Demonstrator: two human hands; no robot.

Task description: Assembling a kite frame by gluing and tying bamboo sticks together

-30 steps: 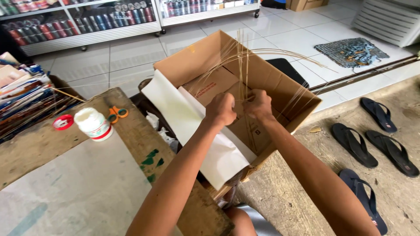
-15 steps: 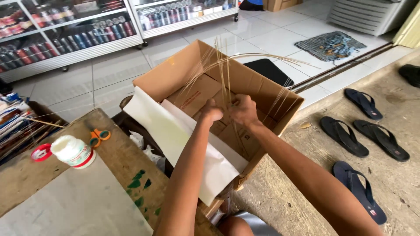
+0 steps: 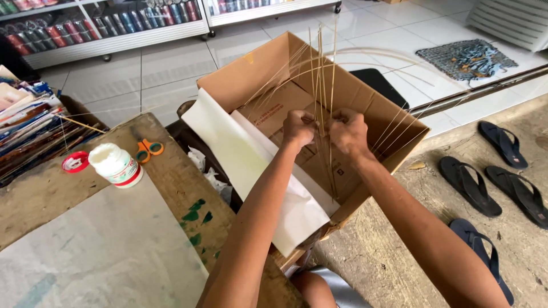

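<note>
A: Over the open cardboard box [image 3: 365,108], at the centre of the frame, both hands sit higher and more central than they did 1 second ago, and the bundle of thin sticks [image 3: 323,85] now stands nearly upright instead of fanning to the right.

B: So what does that tell you?

A: My reading is that the sticks have been gathered tighter, with the grip moved to a single crossing point. The view also shifted, so part of that change is the camera.

B: Where do the sticks sit against the fingers?

A: The left hand [image 3: 299,126] and right hand [image 3: 347,130] are side by side, nearly touching, both clenched on the sticks. The stems pass between the 2 fists, rising toward the top of the frame and running down into the box below them. A few loose ones arc off to the right.

B: Anything else close by?

A: White paper sheets [image 3: 251,171] drape over the box's left edge. At left, on the wooden table [image 3: 68,194], are a white jar [image 3: 116,165], its red lid [image 3: 75,162] and orange scissors [image 3: 148,149].
</note>
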